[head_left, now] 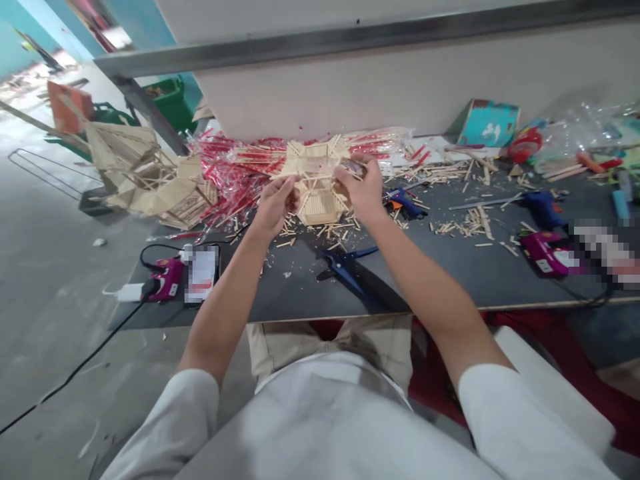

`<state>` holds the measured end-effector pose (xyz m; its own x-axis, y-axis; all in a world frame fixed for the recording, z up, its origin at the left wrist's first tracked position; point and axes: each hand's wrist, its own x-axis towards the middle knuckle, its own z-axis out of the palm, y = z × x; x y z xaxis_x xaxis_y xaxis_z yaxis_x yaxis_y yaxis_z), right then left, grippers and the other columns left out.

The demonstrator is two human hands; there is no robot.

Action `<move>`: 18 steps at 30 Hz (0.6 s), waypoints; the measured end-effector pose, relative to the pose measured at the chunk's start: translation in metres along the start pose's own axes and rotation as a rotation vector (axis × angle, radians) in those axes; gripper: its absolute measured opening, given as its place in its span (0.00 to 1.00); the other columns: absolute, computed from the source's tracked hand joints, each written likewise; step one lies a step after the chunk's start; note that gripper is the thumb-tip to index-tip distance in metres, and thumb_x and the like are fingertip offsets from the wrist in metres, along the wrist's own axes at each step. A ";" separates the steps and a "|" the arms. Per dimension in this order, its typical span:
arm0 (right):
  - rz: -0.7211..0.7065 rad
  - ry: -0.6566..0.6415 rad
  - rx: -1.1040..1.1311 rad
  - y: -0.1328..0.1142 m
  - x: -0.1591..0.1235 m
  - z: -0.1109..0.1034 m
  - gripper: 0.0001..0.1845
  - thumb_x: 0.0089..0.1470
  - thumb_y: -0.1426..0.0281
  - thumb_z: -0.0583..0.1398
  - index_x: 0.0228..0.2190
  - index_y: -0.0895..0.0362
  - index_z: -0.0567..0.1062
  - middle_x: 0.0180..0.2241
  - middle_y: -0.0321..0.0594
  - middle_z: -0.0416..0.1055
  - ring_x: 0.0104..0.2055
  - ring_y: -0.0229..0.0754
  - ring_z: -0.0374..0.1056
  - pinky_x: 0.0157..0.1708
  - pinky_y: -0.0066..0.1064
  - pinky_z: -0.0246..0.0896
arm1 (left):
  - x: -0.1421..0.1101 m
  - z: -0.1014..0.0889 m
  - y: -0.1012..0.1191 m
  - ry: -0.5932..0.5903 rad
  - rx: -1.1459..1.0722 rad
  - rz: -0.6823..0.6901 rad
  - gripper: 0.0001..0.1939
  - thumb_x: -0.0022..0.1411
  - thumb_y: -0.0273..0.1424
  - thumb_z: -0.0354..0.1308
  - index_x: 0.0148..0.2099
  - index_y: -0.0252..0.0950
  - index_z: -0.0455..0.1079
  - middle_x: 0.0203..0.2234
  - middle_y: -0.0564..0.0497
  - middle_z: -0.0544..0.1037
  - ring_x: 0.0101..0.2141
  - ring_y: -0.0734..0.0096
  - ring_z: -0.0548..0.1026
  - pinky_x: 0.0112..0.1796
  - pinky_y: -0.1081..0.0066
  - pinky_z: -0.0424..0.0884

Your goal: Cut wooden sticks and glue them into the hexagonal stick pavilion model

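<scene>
A model built of pale wooden sticks [320, 208] is held up in front of me over the table, with slatted panels at its near and far ends. At its left side my left hand [277, 205] is closed, thumb and forefinger pinching the edge near the middle. My right hand [364, 187] grips the opposite side, its fingers bent around the sticks and partly hiding them. Below the model lie blue-handled cutters [345, 270]. To the right of my right hand rests a blue hot glue gun [406, 203].
Loose stick pieces [467, 223] litter the dark table [295, 293]. Red-and-clear plastic packets [235, 167] lie behind. A larger stick structure [150, 173] is at left. Purple power strips [167, 279], a phone [201, 275] and a second glue gun [543, 210] sit on the table.
</scene>
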<state>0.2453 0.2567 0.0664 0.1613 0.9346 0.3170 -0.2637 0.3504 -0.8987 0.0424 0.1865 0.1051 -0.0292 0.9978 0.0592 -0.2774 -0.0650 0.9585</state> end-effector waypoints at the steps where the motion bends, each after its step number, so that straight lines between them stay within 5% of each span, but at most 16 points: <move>1: 0.050 0.005 0.009 0.003 0.009 0.002 0.37 0.39 0.54 0.79 0.44 0.48 0.67 0.39 0.35 0.76 0.33 0.40 0.75 0.35 0.39 0.79 | 0.001 -0.004 -0.001 0.020 0.012 0.022 0.11 0.68 0.38 0.68 0.42 0.36 0.75 0.21 0.59 0.72 0.19 0.84 0.69 0.21 0.81 0.65; 5: 0.135 0.039 0.031 0.005 0.037 0.010 0.32 0.41 0.64 0.78 0.40 0.50 0.65 0.32 0.31 0.75 0.28 0.36 0.73 0.33 0.33 0.76 | -0.007 -0.022 -0.009 0.088 0.134 0.111 0.17 0.65 0.45 0.68 0.43 0.37 0.72 0.21 0.59 0.72 0.18 0.79 0.70 0.20 0.77 0.65; 8: 0.115 0.028 0.035 -0.002 0.040 0.007 0.31 0.42 0.66 0.77 0.39 0.49 0.64 0.30 0.29 0.73 0.26 0.34 0.71 0.31 0.32 0.75 | -0.022 -0.042 -0.015 0.136 0.430 0.123 0.16 0.70 0.46 0.60 0.45 0.37 0.71 0.22 0.58 0.72 0.19 0.77 0.71 0.23 0.75 0.67; 13: 0.071 0.029 0.015 -0.015 0.010 -0.027 0.30 0.41 0.58 0.77 0.39 0.49 0.67 0.33 0.30 0.75 0.30 0.35 0.73 0.30 0.31 0.74 | -0.075 -0.082 -0.002 0.115 0.712 0.076 0.12 0.61 0.35 0.69 0.44 0.35 0.77 0.30 0.49 0.81 0.29 0.68 0.77 0.34 0.70 0.71; 15: 0.074 0.040 -0.017 -0.017 -0.008 -0.046 0.29 0.41 0.56 0.76 0.39 0.49 0.70 0.31 0.30 0.75 0.29 0.36 0.73 0.27 0.30 0.70 | -0.104 -0.094 0.006 0.024 1.050 0.153 0.14 0.65 0.38 0.65 0.50 0.38 0.78 0.40 0.47 0.84 0.40 0.62 0.80 0.44 0.66 0.72; 18: 0.034 0.081 -0.069 -0.014 -0.035 -0.066 0.27 0.41 0.57 0.76 0.38 0.51 0.72 0.29 0.31 0.74 0.25 0.36 0.71 0.24 0.30 0.67 | -0.141 -0.097 0.008 -0.010 1.214 0.130 0.15 0.72 0.40 0.57 0.53 0.38 0.77 0.45 0.44 0.84 0.45 0.57 0.80 0.47 0.62 0.72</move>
<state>0.3059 0.2155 0.0481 0.2305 0.9368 0.2632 -0.2044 0.3110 -0.9282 -0.0485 0.0443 0.0776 0.0186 0.9851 0.1709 0.8045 -0.1162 0.5825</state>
